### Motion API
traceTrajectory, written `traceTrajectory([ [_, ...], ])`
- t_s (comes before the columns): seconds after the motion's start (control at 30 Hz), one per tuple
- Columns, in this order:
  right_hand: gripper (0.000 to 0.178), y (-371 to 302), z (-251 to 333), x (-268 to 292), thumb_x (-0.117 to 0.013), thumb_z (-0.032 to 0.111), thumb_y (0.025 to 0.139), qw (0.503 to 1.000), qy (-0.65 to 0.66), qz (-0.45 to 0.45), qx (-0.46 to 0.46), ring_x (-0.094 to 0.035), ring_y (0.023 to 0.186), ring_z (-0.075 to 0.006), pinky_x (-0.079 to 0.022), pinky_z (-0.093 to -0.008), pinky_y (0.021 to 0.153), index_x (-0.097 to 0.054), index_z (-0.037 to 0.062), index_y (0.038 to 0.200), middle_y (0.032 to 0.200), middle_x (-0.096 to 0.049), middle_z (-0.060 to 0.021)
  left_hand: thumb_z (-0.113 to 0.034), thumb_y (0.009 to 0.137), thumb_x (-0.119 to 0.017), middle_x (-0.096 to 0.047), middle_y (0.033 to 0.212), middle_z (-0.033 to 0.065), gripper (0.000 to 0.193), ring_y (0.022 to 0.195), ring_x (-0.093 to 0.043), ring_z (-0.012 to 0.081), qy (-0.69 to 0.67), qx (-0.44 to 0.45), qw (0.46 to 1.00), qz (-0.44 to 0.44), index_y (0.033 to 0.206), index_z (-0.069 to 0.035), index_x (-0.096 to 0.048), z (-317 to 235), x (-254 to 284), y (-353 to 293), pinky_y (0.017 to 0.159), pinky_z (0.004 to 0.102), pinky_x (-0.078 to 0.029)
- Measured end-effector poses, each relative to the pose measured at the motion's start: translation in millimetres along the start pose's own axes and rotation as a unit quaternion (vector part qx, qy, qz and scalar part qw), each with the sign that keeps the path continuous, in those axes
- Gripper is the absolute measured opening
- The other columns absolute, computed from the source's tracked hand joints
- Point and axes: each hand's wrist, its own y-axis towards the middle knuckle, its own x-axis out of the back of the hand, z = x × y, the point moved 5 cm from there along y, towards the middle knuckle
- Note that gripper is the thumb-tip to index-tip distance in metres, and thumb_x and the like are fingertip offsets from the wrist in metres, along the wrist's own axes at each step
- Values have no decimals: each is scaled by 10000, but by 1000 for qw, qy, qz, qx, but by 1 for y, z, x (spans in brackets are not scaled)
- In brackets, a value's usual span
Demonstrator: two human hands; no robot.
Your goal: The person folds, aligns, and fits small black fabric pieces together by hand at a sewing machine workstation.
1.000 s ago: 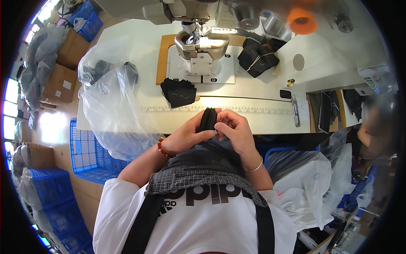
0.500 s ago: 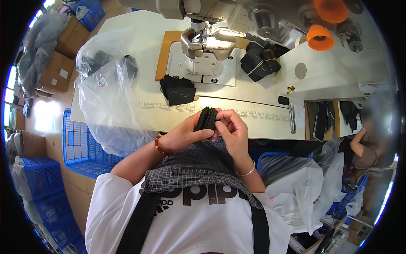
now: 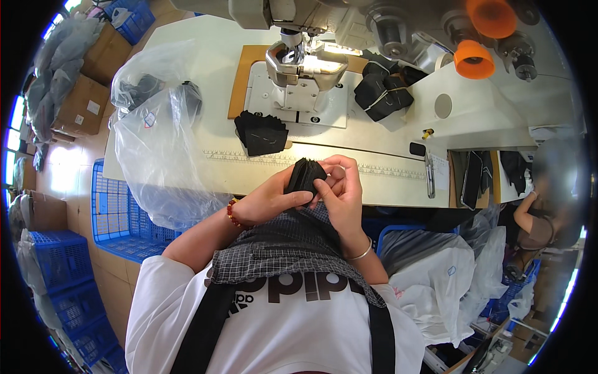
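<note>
A stack of black fabric pieces (image 3: 304, 176) is held upright between both hands, just over the table's front edge. My left hand (image 3: 278, 192) wraps its left side, thumb across the near face. My right hand (image 3: 339, 187) pinches the right side, with thumb on the outermost pieces and fingers partly hidden behind. Beyond the hands, a fanned pile of black fabric pieces (image 3: 262, 134) lies on the table in front of the sewing machine head (image 3: 306, 68). Bundles of black pieces tied with pale string (image 3: 383, 96) rest to the machine's right.
Clear plastic bags (image 3: 163, 149) with dark pieces lie on the table's left. A blue crate (image 3: 128, 215) stands below. Tweezers (image 3: 430, 174) lie near a printed ruler strip on the table (image 3: 386, 167). White bags (image 3: 433, 274) sit at right, where another person's arm (image 3: 524, 212) shows.
My right thumb and fingers have shifted on the stack, and its right-hand pieces now spread outward, showing a broader face. My left hand stays nearly in place.
</note>
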Motion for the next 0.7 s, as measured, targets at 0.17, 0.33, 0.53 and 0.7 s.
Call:
traceTrajectory([
  [0.17, 125, 0, -5, 4, -622, -53, 943, 999, -21, 37, 18, -623, 632, -98, -520, -216, 565, -567, -14, 1048, 999, -642, -102, -153, 972, -621, -582, 982, 16, 465, 845, -521, 72, 27, 4, 1000, -6, 1378, -18, -440, -3, 0, -2, 737, 244, -464],
  [0.33, 123, 0, -11, 7, -617, -54, 945, 999, -21, 37, -13, -626, 636, -96, -516, -211, 569, -569, -14, 1050, 1005, -641, -110, -154, 971, -621, -569, 952, 5, 446, 821, -510, 68, 30, -1, 999, -16, 1359, -19, -449, -3, -1, -3, 721, 244, -459],
  [0.53, 119, -2, 0, 0, -603, -66, 945, 1000, 3, -4, 18, -635, 660, -104, -532, -222, 577, -568, -21, 1049, 1098, -615, -130, -152, 973, -624, -564, 931, 5, 368, 811, -513, 67, 27, 8, 1000, -12, 1287, -27, -477, 0, 0, -3, 709, 234, -456],
  [0.7, 119, -3, -7, 4, -602, -64, 948, 998, -30, 45, 30, -633, 654, -102, -532, -221, 574, -568, -20, 1053, 1103, -611, -138, -154, 976, -628, -567, 925, 11, 329, 811, -523, 71, 9, 2, 1000, -15, 1245, -33, -483, -3, -3, -3, 707, 235, -458],
])
